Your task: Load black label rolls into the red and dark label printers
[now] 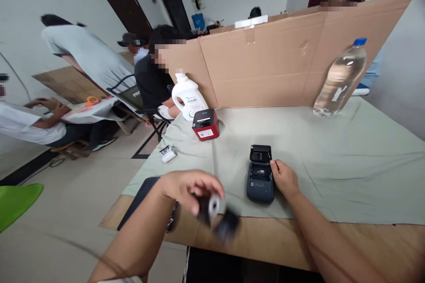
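Note:
My left hand (pixel 195 190) is curled around a dark device (pixel 227 225) with a white paper roll (pixel 215 205) in it, held above the front edge of the table. Motion smears the device, so its exact kind is unclear. Upright on the cloth lies a dark blue portable printer (pixel 260 188). Its black lid (pixel 260 154) is flipped open away from me and the bay inside shows no roll. My right hand (pixel 285 179) grips the printer's right side near the hinge, thumb and fingers closed at its edge.
A red and black box-shaped printer (pixel 206 126), a white jug (pixel 189 97) and a small white item (pixel 168 154) stand at the left. A large water bottle (pixel 341 79) leans by the cardboard partition (pixel 265 66). A dark flat case (pixel 139 199) lies front left. Several people sit or stand beyond.

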### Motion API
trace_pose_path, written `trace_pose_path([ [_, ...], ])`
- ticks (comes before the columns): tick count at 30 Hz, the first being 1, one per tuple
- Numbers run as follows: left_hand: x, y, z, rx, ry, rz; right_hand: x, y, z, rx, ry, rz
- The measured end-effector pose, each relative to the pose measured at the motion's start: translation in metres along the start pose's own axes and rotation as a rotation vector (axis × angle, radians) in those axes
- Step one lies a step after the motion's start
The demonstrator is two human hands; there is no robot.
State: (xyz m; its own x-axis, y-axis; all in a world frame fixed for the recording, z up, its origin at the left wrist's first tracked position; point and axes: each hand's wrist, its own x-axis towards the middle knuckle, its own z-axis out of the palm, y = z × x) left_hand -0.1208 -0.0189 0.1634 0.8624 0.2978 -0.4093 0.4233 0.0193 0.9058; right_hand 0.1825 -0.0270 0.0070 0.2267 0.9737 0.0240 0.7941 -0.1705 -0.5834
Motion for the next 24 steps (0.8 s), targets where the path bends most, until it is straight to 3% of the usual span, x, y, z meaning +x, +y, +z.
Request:
trace_pose_path([
  [1,0.013,0.009,0.009,-0.001,-0.257,-0.027,0.0,0.0,0.0,0.002,0.002,-0.003],
  [2,0.027,0.016,0.017,0.008,-0.338,-0.008,0.0,0.0,0.0,0.003,0.005,-0.007],
  [3,0.044,0.019,0.022,0.037,-0.298,0.026,0.0,0.0,0.0,0.003,0.007,-0.011],
  [4,0.061,0.02,0.026,0.096,-0.171,0.063,0.0,0.0,0.0,0.001,0.008,-0.015],
  [7,0.111,0.017,0.029,0.461,0.324,0.091,0.0,0.0,-0.001,-0.004,0.004,-0.027],
  [9,0.136,0.014,0.027,0.733,0.474,0.026,0.001,0.0,-0.001,-0.007,0.004,-0.036],
  [13,0.161,0.015,0.027,1.0,0.416,-0.109,0.001,0.0,-0.001,-0.017,0.003,-0.03],
  [16,0.164,0.013,0.027,1.023,0.396,-0.089,0.001,0.0,-0.002,-0.018,0.002,-0.042],
  [24,0.174,-0.015,0.03,0.965,0.6,-0.06,0.001,-0.001,-0.003,0.0,0.003,-0.032],
])
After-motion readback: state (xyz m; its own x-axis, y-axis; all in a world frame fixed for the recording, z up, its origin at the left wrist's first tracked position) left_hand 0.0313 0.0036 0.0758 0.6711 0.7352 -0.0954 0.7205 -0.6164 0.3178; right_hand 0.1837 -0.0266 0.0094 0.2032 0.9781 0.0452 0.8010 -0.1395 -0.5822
